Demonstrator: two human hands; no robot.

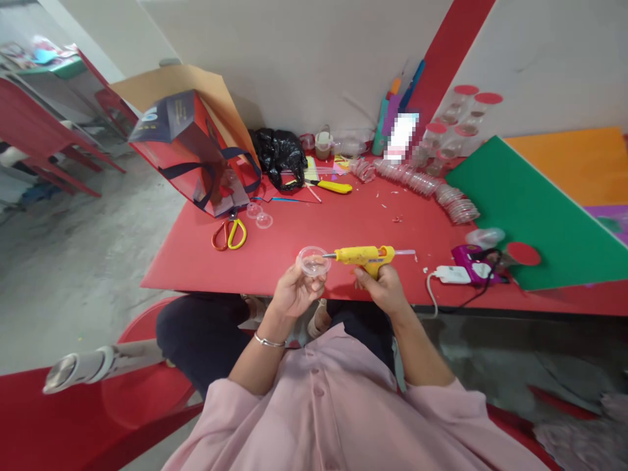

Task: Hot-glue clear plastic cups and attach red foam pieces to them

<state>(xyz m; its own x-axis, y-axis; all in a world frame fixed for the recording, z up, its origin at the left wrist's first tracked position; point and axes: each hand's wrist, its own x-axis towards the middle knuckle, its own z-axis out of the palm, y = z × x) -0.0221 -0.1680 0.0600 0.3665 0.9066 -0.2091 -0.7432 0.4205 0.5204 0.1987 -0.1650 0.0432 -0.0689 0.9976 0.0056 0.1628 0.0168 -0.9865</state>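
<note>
My left hand (296,288) grips a small clear plastic cup or lid (314,261) with a round rim, held above the front edge of the red table (275,258). In my right hand (384,285) is a yellow hot glue gun (360,254), my fingers wrapped round its handle. Its metal nozzle points left and reaches the right side of the clear rim; whether it touches I cannot tell. A clear glue stick (405,252) pokes out of the gun's back end. Whether any glue lies on the plastic is too small to see.
Scissors (228,234) and two clear lids (263,220) lie left. Behind are a paper bag (206,144), a black plastic bag (279,157), a yellow cutter (335,187) and stacked clear cups (417,182). A purple power strip (475,263) and green board (534,216) are right.
</note>
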